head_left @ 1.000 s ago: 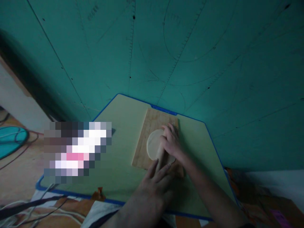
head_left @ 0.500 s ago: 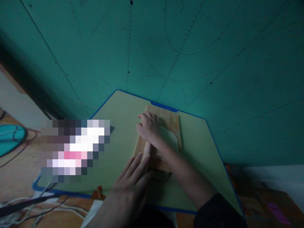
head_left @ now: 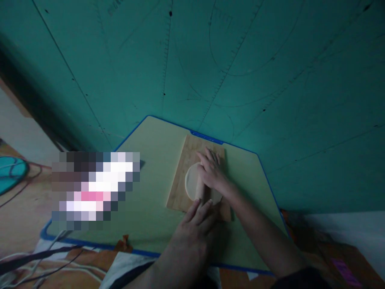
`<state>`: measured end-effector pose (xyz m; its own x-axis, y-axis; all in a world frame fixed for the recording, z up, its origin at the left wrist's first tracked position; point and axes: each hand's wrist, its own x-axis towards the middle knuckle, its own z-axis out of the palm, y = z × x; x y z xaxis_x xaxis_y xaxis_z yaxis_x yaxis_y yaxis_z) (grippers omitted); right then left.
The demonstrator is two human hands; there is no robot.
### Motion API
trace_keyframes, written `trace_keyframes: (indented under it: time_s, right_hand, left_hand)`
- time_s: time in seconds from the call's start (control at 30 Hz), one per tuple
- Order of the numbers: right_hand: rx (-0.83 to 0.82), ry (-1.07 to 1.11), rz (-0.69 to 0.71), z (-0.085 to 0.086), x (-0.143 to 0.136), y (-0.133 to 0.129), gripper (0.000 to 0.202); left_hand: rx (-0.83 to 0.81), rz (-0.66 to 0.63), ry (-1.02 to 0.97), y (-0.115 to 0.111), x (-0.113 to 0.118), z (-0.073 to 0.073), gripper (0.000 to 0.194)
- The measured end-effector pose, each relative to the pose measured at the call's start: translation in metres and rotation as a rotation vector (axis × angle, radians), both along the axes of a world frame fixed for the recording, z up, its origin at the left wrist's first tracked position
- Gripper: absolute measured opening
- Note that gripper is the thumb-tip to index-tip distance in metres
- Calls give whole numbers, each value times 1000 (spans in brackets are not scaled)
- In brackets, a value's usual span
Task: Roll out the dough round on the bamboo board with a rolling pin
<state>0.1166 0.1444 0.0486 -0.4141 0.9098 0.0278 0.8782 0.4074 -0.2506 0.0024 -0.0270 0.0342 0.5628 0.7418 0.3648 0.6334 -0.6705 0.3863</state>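
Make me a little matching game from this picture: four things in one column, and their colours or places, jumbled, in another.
Things:
1. Dough
2. Rolling pin
3. Wooden board
4. Tabletop

Descriptions:
A. Light brown, straight-edged, directly under something thin and pale
B. Pale yellowish-green, with a blue rim
C. Between the person and the wall, with the right hand toward its far end and the left hand at its near end
D. Thin, pale and round-edged

Right pairs: 1-D, 2-C, 3-A, 4-B
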Motion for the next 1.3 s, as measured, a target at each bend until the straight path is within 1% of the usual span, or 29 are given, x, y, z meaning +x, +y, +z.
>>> trace_keyframes:
  time_s: [0.07,0.17,0.2,0.3,0.37,0.4,0.47,0.53,0.6,0.7,0.77,0.83,0.9,0.97,1.07,1.2,1.27,1.3]
  right_hand:
    - [1,31,-3,1,-15,0,55]
    - [27,70,-7,2,-48,3,50]
    - [41,76,-4,2,-60,4,47]
    - [71,71,26,4,-85,6,41]
    - [75,56,48,5,-89,6,40]
    - [72,47,53,5,-87,6,40]
    - [59,26,49,5,-73,5,43]
    - [34,-2,42,4,-48,4,47]
    - [-5,-34,48,3,-19,1,51]
    - [-3,-101,3,6,20,-7,55]
    - [51,-135,-25,7,33,-14,55]
    - [114,-150,-5,7,34,-17,54]
    - [140,-139,41,5,25,-17,54]
    - [118,-109,62,3,9,-13,55]
    - [87,-50,22,2,-21,-2,53]
    - [99,13,-24,4,-63,13,47]
    - [104,27,-26,5,-77,19,43]
    - [101,29,-23,6,-81,20,42]
  left_hand:
    - [20,30,17,-4,-11,-7,39]
    - [66,130,81,-12,-36,-20,59]
    - [87,169,99,-15,-45,-24,62]
    - [119,275,116,-22,-63,-31,61]
    - [103,319,114,-24,-66,-31,58]
    - [88,328,113,-25,-64,-30,56]
    - [57,310,113,-24,-57,-24,52]
    - [32,261,131,-22,-47,-17,52]
    - [24,204,146,-19,-39,-12,59]
    - [23,142,149,-15,-32,-11,67]
    - [37,137,136,-14,-30,-13,65]
    - [66,153,120,-12,-31,-15,62]
    - [87,184,93,-11,-36,-15,61]
    - [91,229,62,-10,-46,-14,63]
    - [75,307,33,-8,-69,-17,65]
    - [122,423,-35,-4,-99,-22,51]
    - [133,449,-59,-1,-103,-19,46]
    - [119,440,-58,-1,-102,-16,45]
